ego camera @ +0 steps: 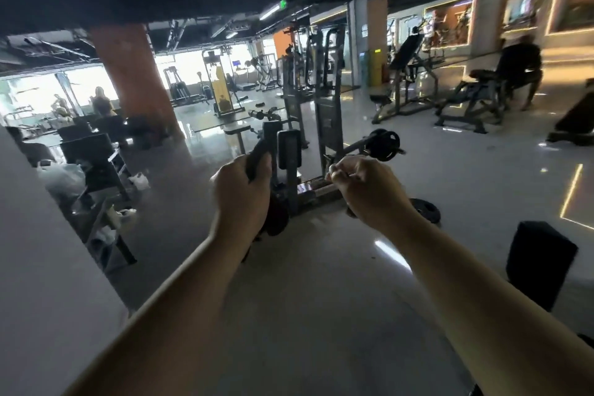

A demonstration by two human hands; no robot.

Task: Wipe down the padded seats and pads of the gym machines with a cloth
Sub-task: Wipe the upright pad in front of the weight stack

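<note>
Left hand (240, 191) grips dark handle (257, 157); right hand (363, 190) beside it, curled.

Glossy grey floor (321, 283), weight plate (426, 210), gym machine (324, 125)

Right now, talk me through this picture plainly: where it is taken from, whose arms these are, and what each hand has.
The picture comes from a wide-angle camera worn on a person's head, looking forward and down, so the two bare arms belong to the wearer. The left hand grips a dark handle, seemingly part of the gym machine ahead. The right hand is curled round something small; the blur hides what it is. I cannot make out a cloth. A black weight plate lies on the glossy floor, and a dark padded block stands at lower right. More machines and other people fill the hall behind.
</note>
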